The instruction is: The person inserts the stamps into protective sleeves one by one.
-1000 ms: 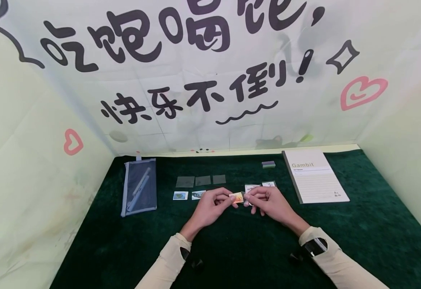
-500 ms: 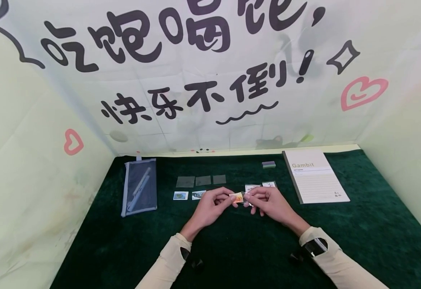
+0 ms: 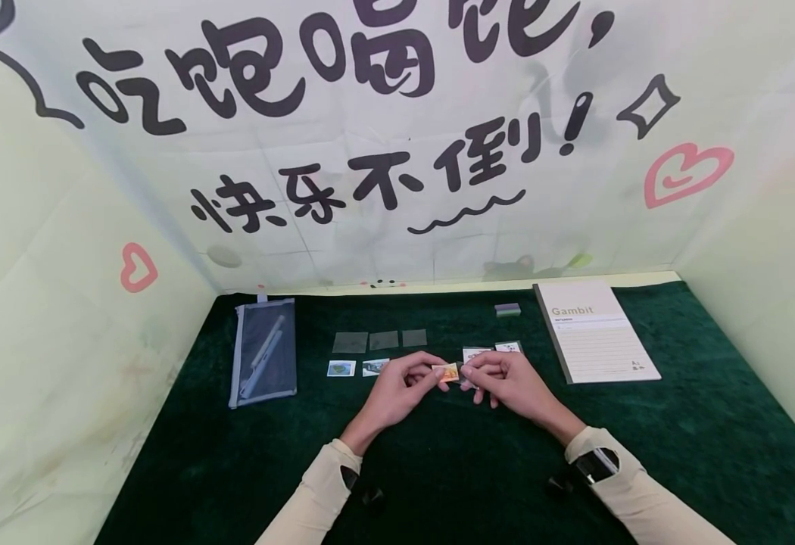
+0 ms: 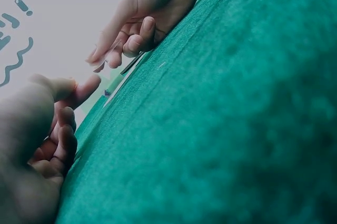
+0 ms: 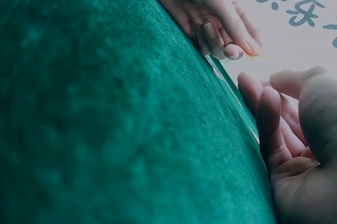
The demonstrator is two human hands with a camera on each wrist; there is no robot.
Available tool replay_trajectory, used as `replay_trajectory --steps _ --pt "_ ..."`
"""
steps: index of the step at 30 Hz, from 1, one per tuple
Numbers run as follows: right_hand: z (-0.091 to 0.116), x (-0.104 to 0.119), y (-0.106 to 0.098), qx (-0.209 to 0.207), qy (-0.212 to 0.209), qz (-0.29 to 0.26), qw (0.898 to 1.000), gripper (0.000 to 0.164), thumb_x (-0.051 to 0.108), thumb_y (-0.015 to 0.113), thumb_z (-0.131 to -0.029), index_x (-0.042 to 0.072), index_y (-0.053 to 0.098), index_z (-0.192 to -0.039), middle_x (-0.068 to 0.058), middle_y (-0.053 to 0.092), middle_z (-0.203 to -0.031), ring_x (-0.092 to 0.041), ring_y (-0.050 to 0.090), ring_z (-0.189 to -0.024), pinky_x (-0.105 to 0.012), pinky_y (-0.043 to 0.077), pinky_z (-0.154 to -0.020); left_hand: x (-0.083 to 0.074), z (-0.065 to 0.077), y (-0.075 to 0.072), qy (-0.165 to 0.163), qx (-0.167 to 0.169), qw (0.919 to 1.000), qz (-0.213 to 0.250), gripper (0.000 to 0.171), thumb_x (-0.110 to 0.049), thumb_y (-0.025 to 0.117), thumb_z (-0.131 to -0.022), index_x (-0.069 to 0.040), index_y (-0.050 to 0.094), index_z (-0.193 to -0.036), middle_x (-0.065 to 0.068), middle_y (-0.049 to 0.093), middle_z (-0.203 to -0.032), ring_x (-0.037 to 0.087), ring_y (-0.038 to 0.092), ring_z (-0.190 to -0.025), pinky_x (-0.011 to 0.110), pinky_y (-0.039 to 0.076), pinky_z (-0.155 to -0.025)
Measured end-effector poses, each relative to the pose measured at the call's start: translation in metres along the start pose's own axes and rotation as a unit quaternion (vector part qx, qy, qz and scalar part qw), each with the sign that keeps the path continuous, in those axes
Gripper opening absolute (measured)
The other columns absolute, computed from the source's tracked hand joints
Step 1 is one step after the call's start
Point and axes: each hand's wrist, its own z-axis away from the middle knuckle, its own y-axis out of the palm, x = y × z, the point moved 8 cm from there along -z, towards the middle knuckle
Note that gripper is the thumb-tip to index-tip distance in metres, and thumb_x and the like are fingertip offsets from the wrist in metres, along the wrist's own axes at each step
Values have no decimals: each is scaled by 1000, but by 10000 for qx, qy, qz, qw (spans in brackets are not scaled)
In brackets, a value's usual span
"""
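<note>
My left hand (image 3: 397, 387) pinches a small orange-and-yellow stamp (image 3: 447, 372) between thumb and forefinger, above the middle of the cloth. Just to its right, my right hand (image 3: 515, 384) pinches a small clear plastic sleeve (image 3: 464, 378) by thumb and forefinger. The sleeve shows as a thin see-through sheet (image 4: 110, 51) in the left wrist view. In the head view, stamp and sleeve edges lie close together. A blue-green stamp (image 3: 341, 369) and another stamp (image 3: 374, 368), partly covered by my left hand, lie to the left. Behind my right hand lie two sleeved stamps (image 3: 509, 347).
Several clear sleeves (image 3: 350, 343) lie in a row at the back on the dark green cloth (image 3: 466, 469). A blue zip pouch (image 3: 264, 352) with pens lies left. A notebook (image 3: 598, 333) is at right, and a small purple-and-green block (image 3: 507, 310) near the back edge.
Both hands stay almost in place and keep their pinch. The orange stamp has shifted very slightly beside the clear sleeve.
</note>
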Motion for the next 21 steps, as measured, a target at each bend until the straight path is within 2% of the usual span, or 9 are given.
replay_trajectory --steps 6,12,21 --pt "0 0 0 3 -19 -33 10000 30 40 68 -107 14 75 -120 -6 83 -101 -25 76 -76 -32 60 -61 1 -1 -1 -8 -26 10000 27 23 -42 61 -111 -33 72 -129 -12 82 -101 15 68 -75 27 51 -67" --pt "1 1 1 12 -53 -5 10000 29 41 69 -106 16 74 -121 -5 81 -103 -25 76 -77 -33 61 -63 3 0 0 -149 10 9999 -6 24 -44 63 -110 -31 73 -127 -12 82 -99 15 71 -80 28 54 -70" --pt "1 2 2 23 -247 44 9997 27 36 68 -108 15 75 -123 -8 80 -105 -23 75 -75 -32 61 -62 6 -1 0 -236 -58 9997 -81 24 -43 64 -110 -27 74 -125 -9 83 -99 17 71 -79 25 50 -70"
